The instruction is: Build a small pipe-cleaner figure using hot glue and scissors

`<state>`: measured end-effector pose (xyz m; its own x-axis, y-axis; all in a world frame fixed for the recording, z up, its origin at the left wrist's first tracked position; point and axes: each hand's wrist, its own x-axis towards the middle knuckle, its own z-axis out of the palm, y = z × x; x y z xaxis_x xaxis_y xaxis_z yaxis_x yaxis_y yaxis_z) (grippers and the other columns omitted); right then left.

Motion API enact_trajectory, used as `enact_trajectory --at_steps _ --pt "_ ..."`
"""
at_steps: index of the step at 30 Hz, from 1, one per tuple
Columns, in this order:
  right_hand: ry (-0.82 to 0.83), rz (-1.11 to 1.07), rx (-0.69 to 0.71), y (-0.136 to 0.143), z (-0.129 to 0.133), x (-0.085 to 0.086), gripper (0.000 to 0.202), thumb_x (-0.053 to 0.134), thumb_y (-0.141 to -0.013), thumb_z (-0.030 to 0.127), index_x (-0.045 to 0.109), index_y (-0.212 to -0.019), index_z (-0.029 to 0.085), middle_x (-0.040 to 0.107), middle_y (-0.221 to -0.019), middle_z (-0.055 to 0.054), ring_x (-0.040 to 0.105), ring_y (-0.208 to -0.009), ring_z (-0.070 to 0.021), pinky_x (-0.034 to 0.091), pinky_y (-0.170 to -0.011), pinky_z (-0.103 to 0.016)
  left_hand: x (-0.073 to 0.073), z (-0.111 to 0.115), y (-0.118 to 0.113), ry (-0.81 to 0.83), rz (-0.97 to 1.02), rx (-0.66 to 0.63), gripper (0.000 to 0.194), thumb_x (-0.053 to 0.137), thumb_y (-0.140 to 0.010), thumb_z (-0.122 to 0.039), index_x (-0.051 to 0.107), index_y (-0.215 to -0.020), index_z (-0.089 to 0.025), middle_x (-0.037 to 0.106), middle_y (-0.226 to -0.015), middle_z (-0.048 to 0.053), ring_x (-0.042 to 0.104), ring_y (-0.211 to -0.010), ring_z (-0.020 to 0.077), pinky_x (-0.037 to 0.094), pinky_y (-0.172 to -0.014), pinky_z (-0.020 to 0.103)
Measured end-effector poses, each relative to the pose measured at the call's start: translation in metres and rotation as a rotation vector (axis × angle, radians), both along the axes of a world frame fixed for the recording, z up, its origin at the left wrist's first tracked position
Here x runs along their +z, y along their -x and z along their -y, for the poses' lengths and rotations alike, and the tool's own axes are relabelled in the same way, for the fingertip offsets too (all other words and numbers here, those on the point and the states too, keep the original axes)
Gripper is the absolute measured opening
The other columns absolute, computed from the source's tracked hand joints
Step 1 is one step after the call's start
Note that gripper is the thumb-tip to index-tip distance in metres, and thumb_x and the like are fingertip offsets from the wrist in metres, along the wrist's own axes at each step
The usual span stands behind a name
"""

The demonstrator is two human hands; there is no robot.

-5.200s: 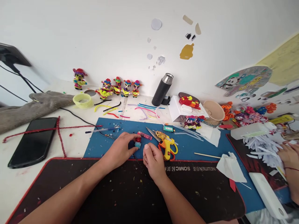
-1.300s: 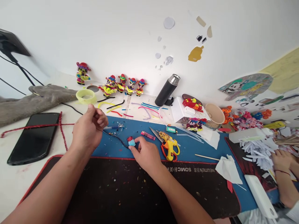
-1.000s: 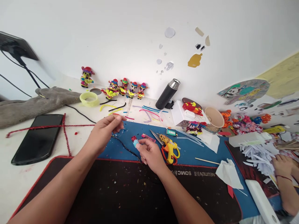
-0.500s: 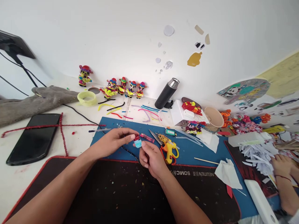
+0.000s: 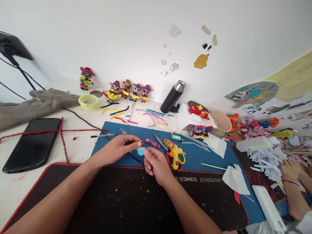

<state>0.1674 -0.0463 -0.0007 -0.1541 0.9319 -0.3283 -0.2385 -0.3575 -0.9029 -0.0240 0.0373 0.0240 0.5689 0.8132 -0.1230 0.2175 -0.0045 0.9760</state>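
Observation:
Between my two hands is a small light-blue and dark-red craft piece [image 5: 140,151]; its exact kind is too small to make out. My left hand [image 5: 120,148] pinches its red end between thumb and fingers, hiding part of it. From the other side, my right hand [image 5: 158,164] pinches the blue end with thumb and forefinger, the other fingers curled in. Just behind the hands lie a pink lighter [image 5: 152,143], scissors [image 5: 161,142] and a yellow hot glue gun [image 5: 175,152]. A pen [image 5: 102,135] rests left of my left hand.
Pipe-cleaner figures [image 5: 114,91] stand along the wall, with loose pipe cleaners [image 5: 156,115] before them. A black thermos [image 5: 172,97] stands behind. A phone [image 5: 31,144] lies left, under red pipe cleaners. Another person's hand [image 5: 290,170] is at far right, near paper strips [image 5: 264,162].
The craft piece has turned slightly between my fingers, and less of its red part shows. My hands stay in nearly the same place; the whole view has shifted a little.

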Motion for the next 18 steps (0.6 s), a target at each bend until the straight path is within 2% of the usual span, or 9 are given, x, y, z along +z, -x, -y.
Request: enact_trajectory --at_steps 4,8,12,18 --pt "0.002 0.023 -0.016 0.0 0.001 -0.002 0.044 0.076 -0.089 0.061 0.065 -0.096 0.019 0.04 -0.049 0.013 0.029 -0.034 -0.0052 0.022 -0.037 -0.021 -0.003 0.0 0.0 0.002 0.012 0.038 0.042 0.066 -0.092 -0.062 0.081 -0.109 -0.026 0.08 -0.099 0.005 0.069 -0.086 0.025 0.054 -0.079 0.034" --pt "-0.006 0.041 -0.105 -0.001 0.002 -0.002 0.045 0.078 -0.087 0.062 0.064 -0.088 0.019 0.036 -0.049 0.013 0.027 -0.035 -0.0045 0.02 -0.036 -0.02 -0.007 0.002 0.002 -0.099 0.036 0.046 0.052 0.075 -0.087 -0.058 0.071 -0.128 -0.027 0.076 -0.111 0.007 0.068 -0.1 0.027 0.055 -0.085 0.037" --pt "0.004 0.036 -0.162 -0.003 0.001 0.0 0.048 0.081 -0.083 0.064 0.062 -0.084 0.02 0.034 -0.048 0.014 0.023 -0.037 -0.0044 0.019 -0.035 -0.02 -0.009 0.008 -0.003 -0.281 -0.04 -0.005 0.048 0.079 -0.086 -0.05 0.069 -0.126 -0.027 0.072 -0.12 0.007 0.066 -0.105 0.0279 0.054 -0.092 0.041" --pt "0.007 0.06 -0.157 -0.003 0.004 -0.003 0.049 0.08 -0.083 0.064 0.063 -0.084 0.019 0.036 -0.049 0.013 0.026 -0.037 -0.0043 0.02 -0.035 -0.019 -0.016 0.011 -0.008 -0.533 -0.167 -0.055 0.035 0.071 -0.094 -0.041 0.068 -0.126 -0.028 0.072 -0.118 0.007 0.065 -0.112 0.0304 0.053 -0.099 0.044"
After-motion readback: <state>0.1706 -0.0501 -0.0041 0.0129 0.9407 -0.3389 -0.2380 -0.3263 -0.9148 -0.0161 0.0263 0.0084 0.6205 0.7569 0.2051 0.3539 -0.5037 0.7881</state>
